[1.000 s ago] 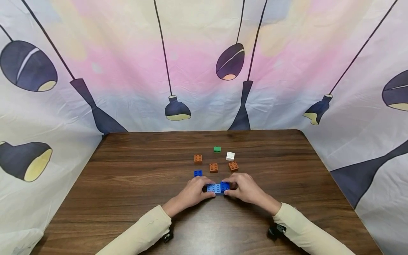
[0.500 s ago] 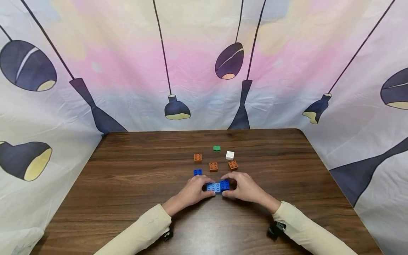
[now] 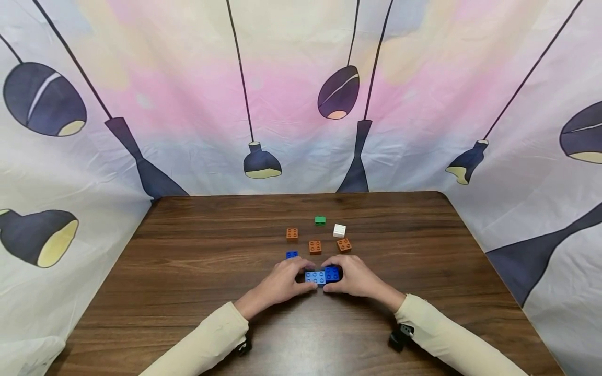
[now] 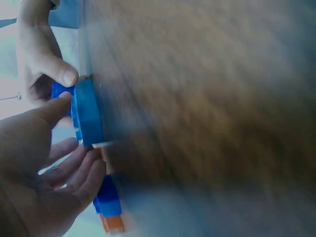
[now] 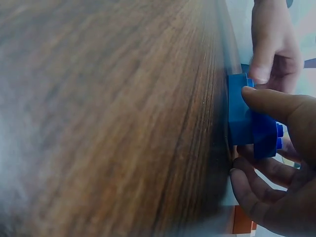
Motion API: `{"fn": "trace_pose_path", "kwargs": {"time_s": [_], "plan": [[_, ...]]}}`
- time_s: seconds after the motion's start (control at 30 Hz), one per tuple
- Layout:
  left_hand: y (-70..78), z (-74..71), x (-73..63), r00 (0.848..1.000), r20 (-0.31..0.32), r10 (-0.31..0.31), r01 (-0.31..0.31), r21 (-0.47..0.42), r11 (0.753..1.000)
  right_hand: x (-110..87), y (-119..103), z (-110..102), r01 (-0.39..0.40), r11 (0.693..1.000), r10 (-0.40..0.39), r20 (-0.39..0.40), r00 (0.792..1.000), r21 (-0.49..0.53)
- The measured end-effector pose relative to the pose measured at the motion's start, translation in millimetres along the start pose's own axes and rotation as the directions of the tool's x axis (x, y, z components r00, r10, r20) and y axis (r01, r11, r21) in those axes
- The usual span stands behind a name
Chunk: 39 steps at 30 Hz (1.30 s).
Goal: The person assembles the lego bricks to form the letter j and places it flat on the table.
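Observation:
On the table in front, a long light blue building brick [image 3: 315, 277] has a dark blue building brick [image 3: 332, 273] stacked on its right end. My left hand [image 3: 281, 282] grips the light blue brick by its left part, thumb on the near side and fingers behind. From the other side my right hand [image 3: 356, 277] curls round the dark blue end. Its thumb [image 5: 261, 102] presses the light blue brick's side in the right wrist view, and its fingers reach behind. Another dark blue brick [image 3: 292, 254] lies just beyond my left fingers, partly covered by them in the head view.
Farther back on the wooden table [image 3: 211, 245] lie an orange-brown brick [image 3: 292, 234], two more such bricks [image 3: 315, 247], a white brick [image 3: 339, 230] and a small green brick [image 3: 320, 221]. A printed cloth [image 3: 301, 104] hangs behind the table and along its sides.
My right hand has shifted slightly left, its fingertips moving from the dark blue brick towards the light blue one. My left hand keeps its grip in place.

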State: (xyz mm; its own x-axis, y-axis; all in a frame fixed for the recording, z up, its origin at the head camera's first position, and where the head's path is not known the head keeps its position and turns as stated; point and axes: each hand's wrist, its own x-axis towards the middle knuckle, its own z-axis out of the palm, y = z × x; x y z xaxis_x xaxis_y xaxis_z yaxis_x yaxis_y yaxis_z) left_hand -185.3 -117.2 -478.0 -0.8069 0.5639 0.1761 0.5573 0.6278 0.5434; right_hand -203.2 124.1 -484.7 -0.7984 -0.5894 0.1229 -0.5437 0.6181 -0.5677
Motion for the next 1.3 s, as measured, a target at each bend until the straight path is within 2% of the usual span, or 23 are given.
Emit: {"fn": "trace_pose_path", "kwargs": {"time_s": [0.13, 0.27, 0.4, 0.77, 0.97, 1.3], "plan": [[-6.1, -9.6, -2.3, 0.998, -0.060, -0.007, 0.006, -0.013, 1.000, 0.9, -0.4, 0.3, 0.001, 1.000, -0.001, -0.002, 1.000, 0.001], [-13.3, -20.3, -3.2, 0.993, -0.115, -0.012, 0.016, 0.032, 0.999, 0.8, -1.2, 0.2, -0.008, 1.000, 0.008, 0.002, 1.000, 0.004], [-20.8, -28.1, -3.1, 0.991, -0.133, -0.030, 0.043, 0.096, 0.994, 0.7, -2.0, 0.5, -0.029, 1.000, 0.029, 0.005, 1.000, 0.006], [-40.5, -32.2, 1.1, 0.989, -0.073, -0.126, 0.134, 0.121, 0.984, 2.3, -4.1, 1.9, -0.069, 0.998, 0.069, 0.015, 0.998, -0.001], [-47.1, -30.2, 2.9, 0.991, -0.063, -0.120, 0.128, 0.147, 0.981, 3.1, -6.6, 2.0, -0.071, 0.997, 0.071, 0.012, 0.997, -0.008], [-45.5, -28.5, 6.6, 0.988, -0.006, -0.156, 0.155, 0.144, 0.977, 3.1, -6.7, 1.0, -0.083, 0.996, 0.083, 0.016, 0.996, -0.008]]}}
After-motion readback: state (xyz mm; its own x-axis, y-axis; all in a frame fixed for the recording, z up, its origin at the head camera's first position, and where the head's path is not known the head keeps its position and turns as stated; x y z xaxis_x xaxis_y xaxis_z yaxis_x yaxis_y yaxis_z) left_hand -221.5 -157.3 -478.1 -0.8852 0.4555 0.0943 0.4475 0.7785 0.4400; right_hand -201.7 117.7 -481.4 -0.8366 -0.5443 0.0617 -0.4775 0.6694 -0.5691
